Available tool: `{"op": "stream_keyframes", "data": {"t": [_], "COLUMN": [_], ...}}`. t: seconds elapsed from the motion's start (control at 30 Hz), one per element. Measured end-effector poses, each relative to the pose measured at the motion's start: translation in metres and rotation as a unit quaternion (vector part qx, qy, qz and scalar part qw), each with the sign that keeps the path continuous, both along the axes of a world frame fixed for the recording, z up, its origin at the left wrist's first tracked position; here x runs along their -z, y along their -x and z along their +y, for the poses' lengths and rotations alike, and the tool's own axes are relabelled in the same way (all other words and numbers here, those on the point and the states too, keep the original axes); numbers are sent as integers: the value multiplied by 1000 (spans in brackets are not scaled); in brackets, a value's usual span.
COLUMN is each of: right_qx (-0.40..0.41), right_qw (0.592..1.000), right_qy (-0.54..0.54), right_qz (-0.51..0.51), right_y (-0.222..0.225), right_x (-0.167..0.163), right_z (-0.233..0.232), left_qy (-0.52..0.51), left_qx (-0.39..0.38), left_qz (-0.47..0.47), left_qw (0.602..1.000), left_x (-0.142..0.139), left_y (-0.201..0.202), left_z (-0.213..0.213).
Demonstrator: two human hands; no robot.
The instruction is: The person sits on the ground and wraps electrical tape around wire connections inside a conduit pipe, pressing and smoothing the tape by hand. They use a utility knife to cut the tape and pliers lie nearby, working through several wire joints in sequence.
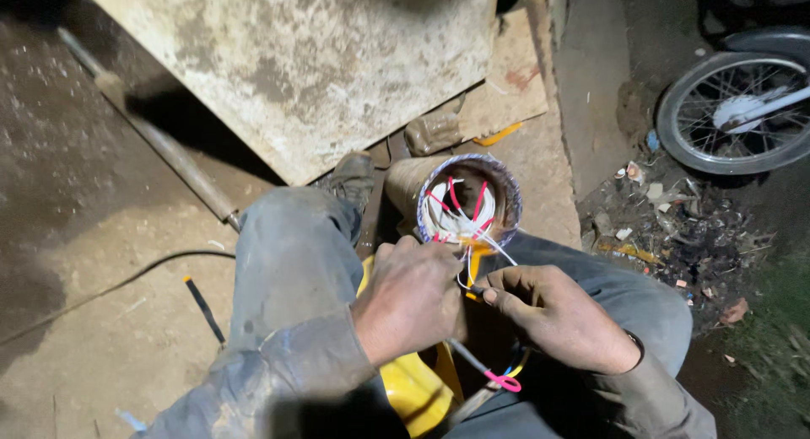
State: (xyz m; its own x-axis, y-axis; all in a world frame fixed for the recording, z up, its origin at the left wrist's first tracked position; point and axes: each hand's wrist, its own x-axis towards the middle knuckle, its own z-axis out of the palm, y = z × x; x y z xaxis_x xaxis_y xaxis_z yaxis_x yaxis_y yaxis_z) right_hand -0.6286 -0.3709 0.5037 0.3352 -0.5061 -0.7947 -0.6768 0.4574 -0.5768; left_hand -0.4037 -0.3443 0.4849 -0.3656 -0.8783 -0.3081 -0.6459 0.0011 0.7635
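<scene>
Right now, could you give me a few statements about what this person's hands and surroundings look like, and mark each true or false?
1. Both hands, left hand and right hand, meet at thin wires. True.
2. The wires come from a round winding. True.
3. The wires are all green. False: they are red, pink and white.
4. A car tyre stands at upper right. False: it is a spoked wheel.
5. A black cable lies on the ground. True.
</scene>
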Motion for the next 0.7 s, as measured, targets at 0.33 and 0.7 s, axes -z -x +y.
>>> {"op": "stream_keyframes", "data": {"t": [0.33,0.7], "right_qx": [212,332], "right_qw": [952,898], "right_qy": [-146,-184], "right_qz": [-163,-222], "right_y": [23,24], "right_x": [7,18], "right_z": [-3,7], "left_qy": [307,513], "left_qx": [35,160], "left_qz": [199,221], "left_qw": [930,814], "left_x": [16,7], "left_y": [1,-6], "left_z": [-21,-37]}}
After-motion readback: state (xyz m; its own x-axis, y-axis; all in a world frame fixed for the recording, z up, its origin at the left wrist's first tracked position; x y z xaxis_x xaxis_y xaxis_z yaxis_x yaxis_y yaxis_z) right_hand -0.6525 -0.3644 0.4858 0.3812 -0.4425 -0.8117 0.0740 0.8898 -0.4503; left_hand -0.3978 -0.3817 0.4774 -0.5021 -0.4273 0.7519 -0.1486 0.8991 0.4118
